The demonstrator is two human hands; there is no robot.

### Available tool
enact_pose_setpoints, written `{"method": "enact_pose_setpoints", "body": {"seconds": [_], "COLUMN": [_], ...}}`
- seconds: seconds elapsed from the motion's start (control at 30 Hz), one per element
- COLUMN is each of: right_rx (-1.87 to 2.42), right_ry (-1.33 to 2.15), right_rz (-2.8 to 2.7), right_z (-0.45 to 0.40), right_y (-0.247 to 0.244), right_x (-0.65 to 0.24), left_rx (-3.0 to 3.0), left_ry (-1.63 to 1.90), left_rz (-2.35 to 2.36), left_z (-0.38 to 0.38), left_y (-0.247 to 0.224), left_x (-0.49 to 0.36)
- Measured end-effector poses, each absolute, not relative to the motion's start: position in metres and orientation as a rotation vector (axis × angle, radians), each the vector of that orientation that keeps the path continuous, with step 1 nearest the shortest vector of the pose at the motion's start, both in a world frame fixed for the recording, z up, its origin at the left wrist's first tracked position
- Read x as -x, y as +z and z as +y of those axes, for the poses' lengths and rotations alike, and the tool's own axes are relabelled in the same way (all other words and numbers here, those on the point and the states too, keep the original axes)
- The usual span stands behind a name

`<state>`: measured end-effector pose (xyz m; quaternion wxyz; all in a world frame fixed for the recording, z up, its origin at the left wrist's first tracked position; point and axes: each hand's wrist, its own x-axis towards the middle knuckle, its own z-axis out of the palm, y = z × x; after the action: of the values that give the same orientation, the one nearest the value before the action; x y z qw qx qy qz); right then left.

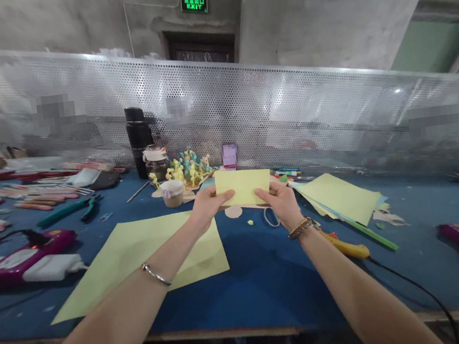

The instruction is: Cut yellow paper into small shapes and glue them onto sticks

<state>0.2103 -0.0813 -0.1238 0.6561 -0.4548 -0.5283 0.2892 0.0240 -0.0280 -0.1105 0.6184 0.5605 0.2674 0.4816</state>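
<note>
Between my two hands is a small rectangle of yellow paper (243, 186), held upright above the table. My left hand (207, 205) pinches its left edge, thumb in front. On the opposite edge my right hand (281, 202) grips it the same way; the fingers behind the sheet are hidden. A large yellow sheet (151, 254) lies flat under my left forearm. Right of my right hand rests a stack of yellow sheets (339, 195), with some blue edges showing. Below the held paper are a round pale disc (233, 211) and a tiny yellow scrap (251, 223).
Yellow and blue small figures (187, 169) stand behind a small cup (172, 193), near a glass jar (156, 161) and black flask (139, 141). A yellow-handled corded tool (345, 247) lies right. Teal pliers (71, 210) and a purple power strip (26, 258) are left. A perforated metal screen (308, 101) borders the back.
</note>
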Motion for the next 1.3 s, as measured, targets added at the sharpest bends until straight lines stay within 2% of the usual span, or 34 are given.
{"method": "enact_pose_setpoints", "body": {"seconds": [0.73,0.93,1.3], "right_rx": [0.987,0.98,1.036], "right_ry": [0.752,0.84,0.796], "right_rz": [-1.107,-1.125,-1.081], "right_z": [-0.085,-0.084,-0.084], "right_y": [-0.119,-0.12,-0.121], "right_x": [-0.204,-0.201,-0.197], "left_rx": [-1.31,-1.264,-1.262], "left_ry": [1.21,1.184,1.134], "left_rz": [0.648,0.637,0.691], "left_z": [-0.021,-0.028,-0.03], "left_y": [-0.117,-0.112,-0.113], "left_x": [-0.027,-0.029,-0.028]}}
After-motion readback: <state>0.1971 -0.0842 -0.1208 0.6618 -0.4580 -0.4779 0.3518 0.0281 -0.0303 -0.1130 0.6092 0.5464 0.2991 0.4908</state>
